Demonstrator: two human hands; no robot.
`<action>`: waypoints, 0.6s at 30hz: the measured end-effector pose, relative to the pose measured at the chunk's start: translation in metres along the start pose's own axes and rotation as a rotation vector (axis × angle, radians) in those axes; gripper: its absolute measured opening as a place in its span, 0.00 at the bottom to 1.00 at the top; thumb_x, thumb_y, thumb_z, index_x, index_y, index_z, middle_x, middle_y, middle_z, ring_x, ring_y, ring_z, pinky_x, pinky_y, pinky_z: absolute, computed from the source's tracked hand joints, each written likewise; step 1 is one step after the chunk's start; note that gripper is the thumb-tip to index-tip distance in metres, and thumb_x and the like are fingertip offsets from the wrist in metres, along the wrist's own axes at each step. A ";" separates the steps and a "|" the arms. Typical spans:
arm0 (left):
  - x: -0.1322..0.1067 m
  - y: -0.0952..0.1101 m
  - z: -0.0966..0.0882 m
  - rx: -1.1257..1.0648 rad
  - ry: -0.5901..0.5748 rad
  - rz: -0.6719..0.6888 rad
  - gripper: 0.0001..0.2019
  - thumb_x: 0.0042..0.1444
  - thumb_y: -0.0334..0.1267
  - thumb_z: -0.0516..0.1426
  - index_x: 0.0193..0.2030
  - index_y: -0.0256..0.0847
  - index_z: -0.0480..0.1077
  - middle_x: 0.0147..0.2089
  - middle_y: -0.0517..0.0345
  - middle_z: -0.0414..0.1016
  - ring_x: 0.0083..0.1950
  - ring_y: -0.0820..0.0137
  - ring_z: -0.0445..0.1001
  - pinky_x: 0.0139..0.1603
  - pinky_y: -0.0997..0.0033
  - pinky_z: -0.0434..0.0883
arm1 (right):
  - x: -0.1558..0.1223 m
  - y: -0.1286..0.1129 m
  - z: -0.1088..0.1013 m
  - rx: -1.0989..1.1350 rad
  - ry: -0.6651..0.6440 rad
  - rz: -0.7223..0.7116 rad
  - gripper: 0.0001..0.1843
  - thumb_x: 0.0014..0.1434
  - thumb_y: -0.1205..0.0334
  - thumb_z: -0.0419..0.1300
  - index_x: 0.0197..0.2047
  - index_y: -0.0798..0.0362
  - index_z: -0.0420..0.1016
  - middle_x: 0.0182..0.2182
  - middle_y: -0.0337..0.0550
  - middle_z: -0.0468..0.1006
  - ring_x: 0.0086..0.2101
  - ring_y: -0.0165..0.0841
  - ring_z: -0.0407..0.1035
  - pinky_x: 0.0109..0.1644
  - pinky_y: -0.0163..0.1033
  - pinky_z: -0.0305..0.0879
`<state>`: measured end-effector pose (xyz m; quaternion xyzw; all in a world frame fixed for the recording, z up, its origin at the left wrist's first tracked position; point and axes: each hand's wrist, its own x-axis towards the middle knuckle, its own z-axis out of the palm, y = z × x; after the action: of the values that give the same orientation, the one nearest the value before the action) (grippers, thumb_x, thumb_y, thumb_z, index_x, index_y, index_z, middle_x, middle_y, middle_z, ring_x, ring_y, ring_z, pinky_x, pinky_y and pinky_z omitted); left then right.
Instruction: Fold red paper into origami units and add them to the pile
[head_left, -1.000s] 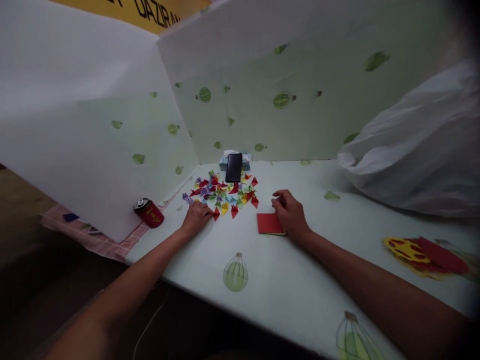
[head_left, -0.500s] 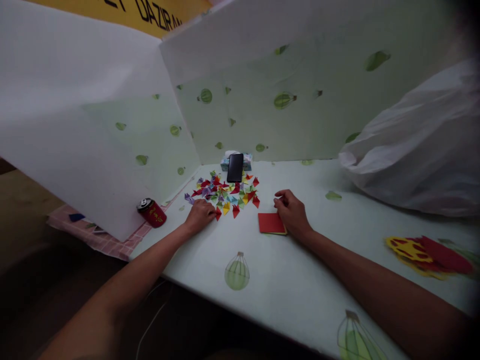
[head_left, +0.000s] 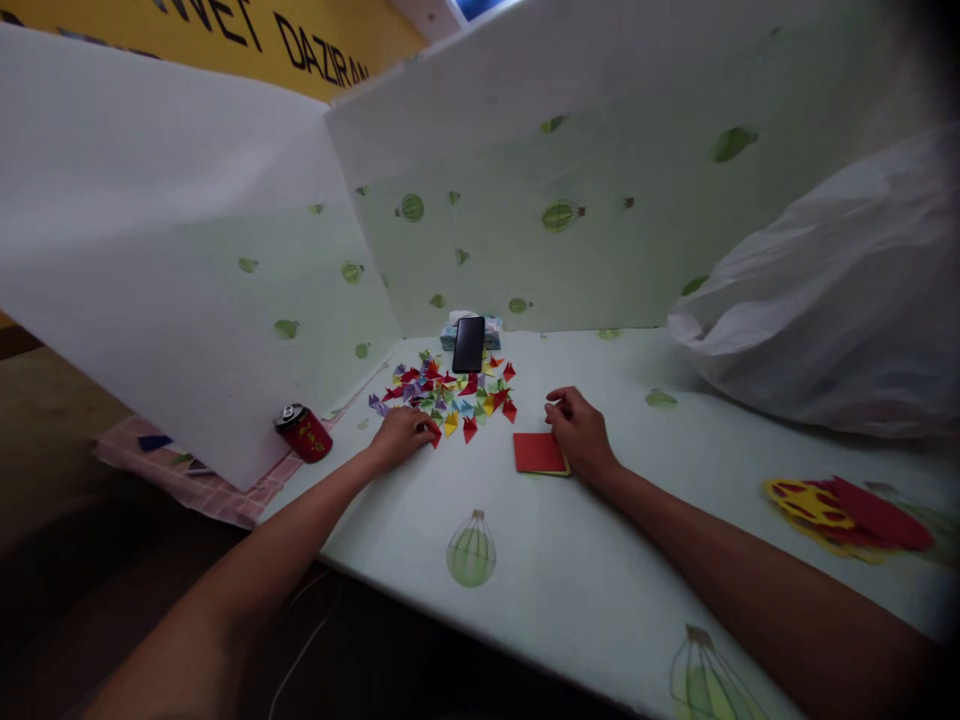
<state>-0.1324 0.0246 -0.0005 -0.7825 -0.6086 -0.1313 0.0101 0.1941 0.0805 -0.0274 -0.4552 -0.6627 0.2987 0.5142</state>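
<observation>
Small red folded-paper piece (head_left: 436, 435): just right of our left hand (head_left: 401, 438), pinch unclear to us; right hand (head_left: 583, 435), fingers loosely parted, borders square red paper stack (head_left: 538, 453).

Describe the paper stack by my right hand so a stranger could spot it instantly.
On the pale table, find the folded paper pieces, then go right to your right hand. Beside it lies the paper stack: flat and red-topped, unlike those small, many-coloured folded shapes.
</observation>
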 end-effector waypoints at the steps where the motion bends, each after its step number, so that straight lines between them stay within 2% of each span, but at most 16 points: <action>1: 0.001 0.001 0.000 -0.005 -0.001 0.000 0.05 0.57 0.36 0.62 0.38 0.43 0.81 0.37 0.56 0.82 0.40 0.65 0.77 0.45 0.67 0.66 | 0.000 0.000 0.000 -0.001 0.000 0.000 0.10 0.56 0.57 0.54 0.39 0.51 0.70 0.24 0.39 0.74 0.28 0.37 0.70 0.36 0.41 0.62; 12: 0.003 0.007 0.005 -0.047 0.025 -0.085 0.06 0.54 0.31 0.61 0.35 0.40 0.82 0.36 0.54 0.82 0.40 0.64 0.77 0.45 0.67 0.68 | 0.000 0.002 0.001 -0.006 -0.015 0.001 0.09 0.57 0.57 0.54 0.39 0.51 0.70 0.25 0.40 0.73 0.29 0.37 0.71 0.37 0.41 0.62; 18: 0.001 0.008 0.007 -0.067 0.051 -0.109 0.05 0.53 0.33 0.62 0.34 0.41 0.82 0.35 0.54 0.82 0.38 0.64 0.77 0.44 0.66 0.68 | -0.001 0.002 0.002 -0.017 -0.010 -0.003 0.09 0.56 0.57 0.54 0.39 0.51 0.70 0.25 0.40 0.73 0.29 0.37 0.70 0.37 0.42 0.62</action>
<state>-0.1232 0.0243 -0.0061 -0.7443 -0.6453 -0.1717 -0.0078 0.1928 0.0808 -0.0300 -0.4571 -0.6685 0.2944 0.5074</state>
